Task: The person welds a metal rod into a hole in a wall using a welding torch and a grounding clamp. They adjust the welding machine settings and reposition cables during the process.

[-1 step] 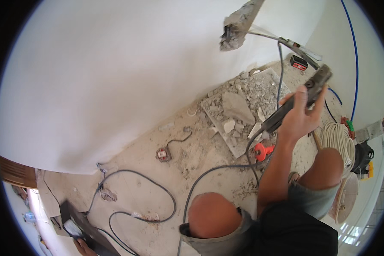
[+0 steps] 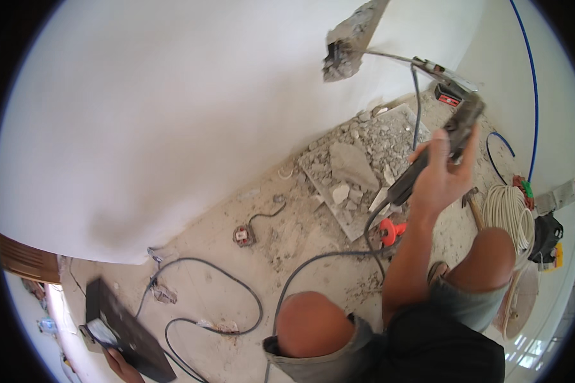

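My right hand [image 2: 442,182] is wrapped round a dark corded hand tool [image 2: 463,126] with a long handle and blocky head; its exact kind is unclear. A thick cable leaves its lower end. Beyond the head, a clamp-like metal piece [image 2: 444,75] with its own cable joins a thin rod [image 2: 390,57], which reaches into a broken hole [image 2: 346,54] in the white wall. At the lower left, my left hand [image 2: 122,367] grips the edge of a black box-like piece [image 2: 131,338] with a pale panel; part of that hand is out of view.
A slab [image 2: 342,220] bears rubble [image 2: 351,163] by the wall. Nearby lie a red handle-shaped part [image 2: 391,232], a small corded piece [image 2: 243,235], a black-and-red box [image 2: 448,95], a hammer [image 2: 474,207] and coiled white cable [image 2: 506,207]. Dark cable [image 2: 227,262] loops over the dusty floor.
The black box-like piece has risen and tilted, showing more of its broad face, with my left hand along. My right hand and its tool have shifted slightly left.
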The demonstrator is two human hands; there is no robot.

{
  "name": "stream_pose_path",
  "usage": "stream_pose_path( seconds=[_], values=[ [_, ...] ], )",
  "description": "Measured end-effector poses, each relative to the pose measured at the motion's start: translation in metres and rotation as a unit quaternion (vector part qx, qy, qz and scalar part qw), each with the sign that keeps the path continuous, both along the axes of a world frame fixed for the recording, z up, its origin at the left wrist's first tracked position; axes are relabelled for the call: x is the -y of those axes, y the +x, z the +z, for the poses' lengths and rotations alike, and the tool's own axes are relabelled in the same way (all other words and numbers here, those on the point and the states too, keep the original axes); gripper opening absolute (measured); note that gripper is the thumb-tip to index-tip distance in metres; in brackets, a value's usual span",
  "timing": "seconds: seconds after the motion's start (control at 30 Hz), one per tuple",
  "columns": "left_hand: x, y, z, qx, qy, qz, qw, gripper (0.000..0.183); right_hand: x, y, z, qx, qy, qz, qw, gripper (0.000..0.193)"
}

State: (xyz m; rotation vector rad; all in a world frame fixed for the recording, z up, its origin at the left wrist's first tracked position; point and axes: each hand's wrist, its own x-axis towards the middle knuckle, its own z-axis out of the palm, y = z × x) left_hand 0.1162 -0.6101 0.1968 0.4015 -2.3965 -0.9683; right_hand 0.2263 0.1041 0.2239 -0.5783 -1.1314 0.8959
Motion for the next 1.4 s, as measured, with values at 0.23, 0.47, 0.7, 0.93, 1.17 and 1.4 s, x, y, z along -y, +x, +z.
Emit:
stream_pose_path(
  seconds=[0.23,0.47,0.7,0.93,1.17,1.4],
  values=[
    [-0.356,0.016,0.161,-0.179,0.223,-0.193,0.939,0.066,-0.075,-0.009,-0.039,0.019,0.031,0.044,0.998,0.059],
    [-0.552,0.087,0.196,-0.140,0.297,-0.308,0.893,0.067,-0.114,-0.013,-0.055,0.018,-0.021,0.066,0.997,0.059],
    [-0.600,0.098,0.152,-0.068,0.319,-0.295,0.898,0.068,-0.123,-0.005,-0.057,0.025,-0.029,0.113,0.993,0.060],
    [-0.619,0.088,0.109,-0.022,0.365,-0.295,0.883,0.069,-0.120,-0.004,-0.052,0.069,0.053,0.087,0.992,0.062],
    [-0.596,0.087,0.107,-0.027,0.366,-0.283,0.886,0.070,-0.110,-0.013,-0.055,0.014,0.016,0.102,0.995,0.061],
    [-0.584,0.091,0.108,-0.035,0.367,-0.271,0.889,0.071,-0.112,-0.023,-0.061,0.066,0.050,0.080,0.993,0.062]
  ],
)
